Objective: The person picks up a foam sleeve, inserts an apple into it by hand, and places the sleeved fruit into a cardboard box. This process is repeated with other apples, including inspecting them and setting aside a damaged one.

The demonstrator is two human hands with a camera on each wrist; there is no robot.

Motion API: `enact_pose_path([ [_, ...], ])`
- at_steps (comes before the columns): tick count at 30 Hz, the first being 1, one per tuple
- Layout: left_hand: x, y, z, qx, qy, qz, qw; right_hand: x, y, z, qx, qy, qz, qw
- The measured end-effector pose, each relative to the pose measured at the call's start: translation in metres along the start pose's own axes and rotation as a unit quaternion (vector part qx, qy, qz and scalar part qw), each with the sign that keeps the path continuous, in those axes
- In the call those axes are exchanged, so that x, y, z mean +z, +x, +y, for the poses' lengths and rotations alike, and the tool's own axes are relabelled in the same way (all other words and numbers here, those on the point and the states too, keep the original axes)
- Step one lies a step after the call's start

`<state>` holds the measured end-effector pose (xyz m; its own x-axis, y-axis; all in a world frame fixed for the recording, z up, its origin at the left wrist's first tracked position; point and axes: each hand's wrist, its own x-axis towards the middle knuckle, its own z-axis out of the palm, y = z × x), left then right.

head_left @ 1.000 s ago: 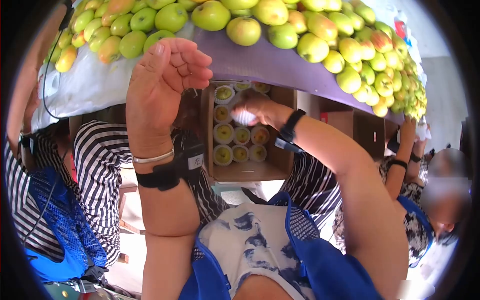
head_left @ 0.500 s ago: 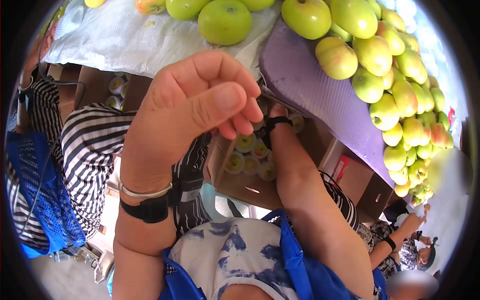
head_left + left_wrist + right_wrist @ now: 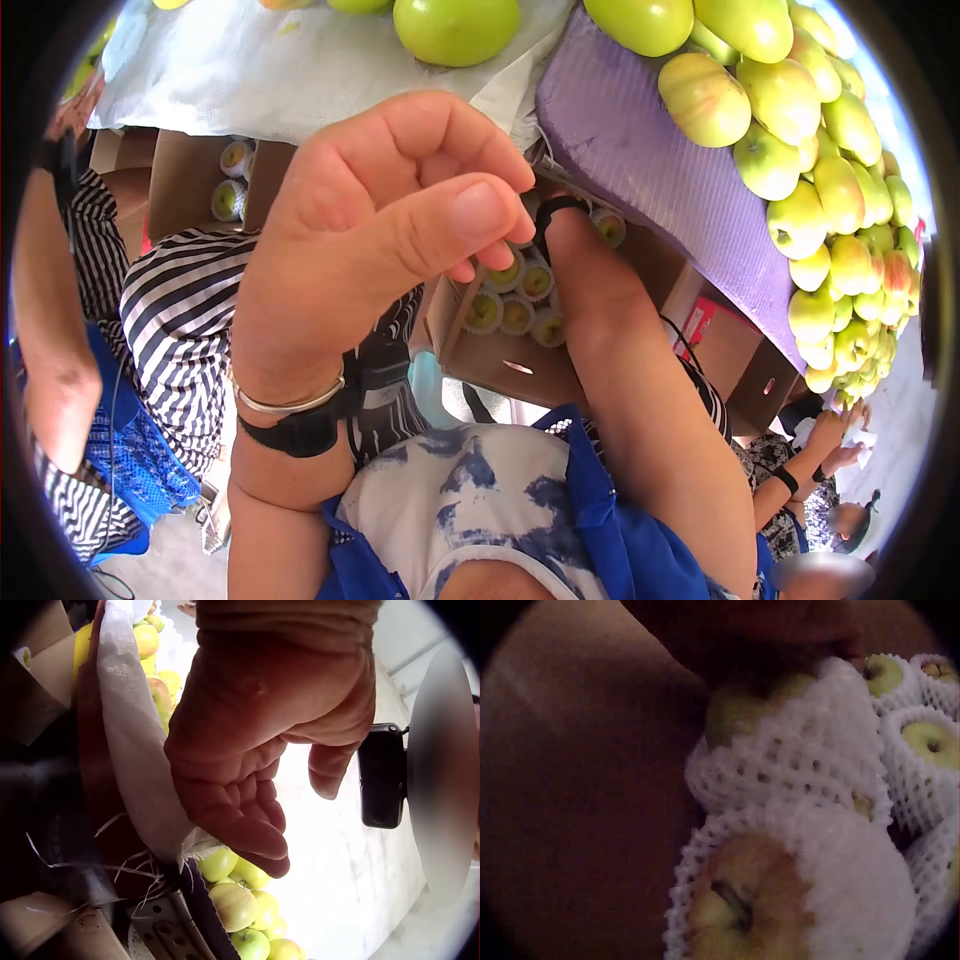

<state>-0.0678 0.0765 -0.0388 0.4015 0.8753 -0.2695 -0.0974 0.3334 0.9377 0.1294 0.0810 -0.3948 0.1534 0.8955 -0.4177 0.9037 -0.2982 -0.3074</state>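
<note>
My left hand is raised in front of the table edge, fingers loosely bent and holding nothing. In the left wrist view its thumb stands apart from the fingers. My right forearm reaches down into a cardboard box under the table edge, which hides most of that hand in the head view. In the right wrist view the right hand, dark and partly cut off, grips the top of an apple in a white foam net. Another netted apple sits against it, with several more on the right.
Loose green-yellow apples are piled on the table over a purple ribbed mat and white sheeting. Another box with netted apples stands at left, beside a person in striped clothes. More people are at far right.
My right hand has gone from above the box with a netted apple to deep inside it, under the table edge. The head view has swung and closed in; the left hand's fingers are more bent.
</note>
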Motion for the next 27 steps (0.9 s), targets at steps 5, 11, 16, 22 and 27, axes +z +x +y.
enact_pose_path([
  [5, 0.006, -0.007, 0.0, -0.001, 0.017, 0.018, 1.0, -0.003, -0.003, 0.001, -0.01, -0.016, 0.004, 1.0],
  [11, 0.008, -0.011, 0.003, 0.002, 0.027, 0.008, 1.0, -0.005, -0.011, 0.007, -0.017, -0.031, -0.005, 0.999],
  [16, 0.008, -0.006, 0.005, -0.011, 0.037, 0.01, 0.999, -0.002, -0.011, 0.01, -0.013, -0.043, -0.01, 0.999],
  [22, 0.017, 0.004, 0.01, -0.008, 0.065, 0.015, 0.998, 0.0, -0.012, 0.015, -0.012, -0.061, -0.019, 0.998],
  [27, 0.022, 0.008, 0.011, 0.028, -0.025, 0.024, 0.999, -0.02, -0.016, 0.028, -0.049, -0.103, -0.039, 0.993],
])
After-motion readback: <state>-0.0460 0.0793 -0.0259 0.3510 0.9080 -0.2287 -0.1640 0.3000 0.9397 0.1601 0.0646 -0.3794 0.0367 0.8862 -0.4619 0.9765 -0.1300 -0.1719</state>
